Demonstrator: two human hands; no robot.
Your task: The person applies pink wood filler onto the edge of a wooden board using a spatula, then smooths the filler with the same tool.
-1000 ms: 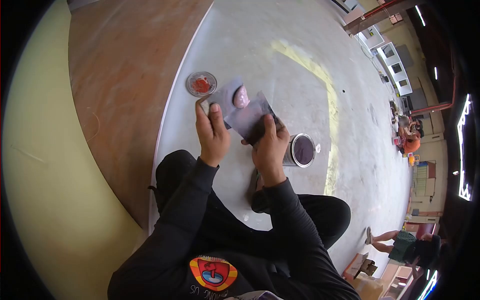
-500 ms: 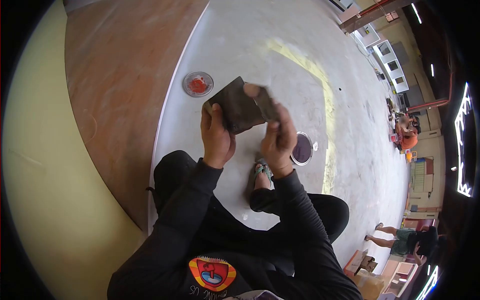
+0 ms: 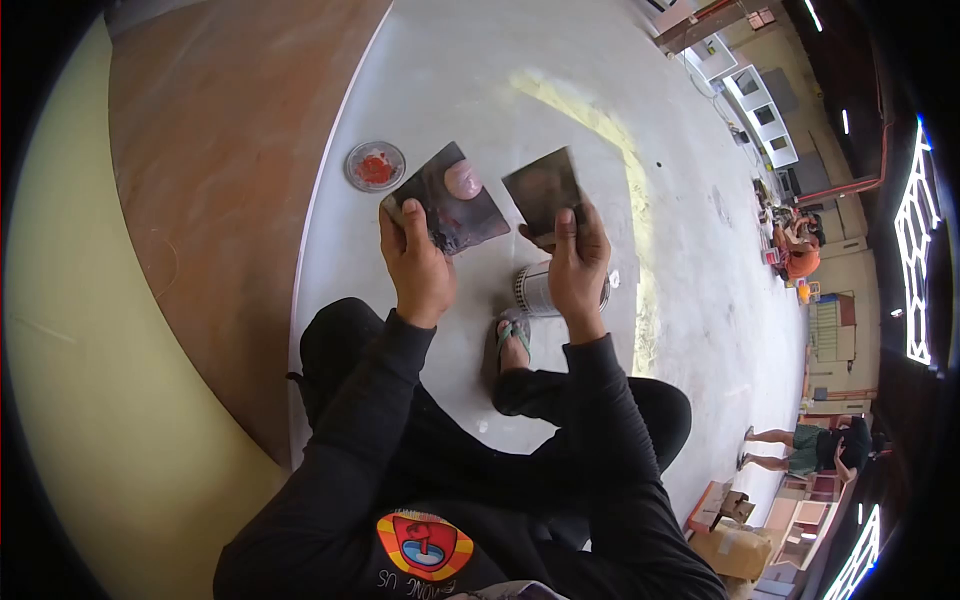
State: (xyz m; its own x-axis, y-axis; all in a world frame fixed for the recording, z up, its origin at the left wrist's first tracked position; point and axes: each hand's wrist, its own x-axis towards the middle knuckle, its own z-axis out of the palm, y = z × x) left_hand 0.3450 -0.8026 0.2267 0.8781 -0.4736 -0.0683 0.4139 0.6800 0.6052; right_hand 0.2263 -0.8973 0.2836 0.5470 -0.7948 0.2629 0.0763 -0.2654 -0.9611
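Note:
My left hand [image 3: 420,275] grips a flat, dark rectangular plate [image 3: 425,185] by its lower left edge, thumb on top. A smooth pink blob of putty [image 3: 462,181] sits near the plate's upper right side, with darker reddish smears lower down. My right hand [image 3: 577,268] holds a second thin dark plate, a putty spreader [image 3: 541,190], between thumb and fingers. The two plates are apart, with a narrow gap between them. Just beyond the left plate, a round shallow dish [image 3: 354,178] with red paste [image 3: 376,169] lies on the floor.
A metal can [image 3: 535,290] stands near my sandalled foot [image 3: 514,345], partly behind my right hand. At left is a brown panel [image 3: 230,130] beside a yellowish surface [image 3: 90,350]. Farther off are a person in orange [image 3: 800,262], a standing person [image 3: 850,450] and cardboard boxes [image 3: 735,550].
The spreader in my right hand has come away from the left plate and moved right. The left plate now faces up more, showing the pink putty. The view has shifted slightly.

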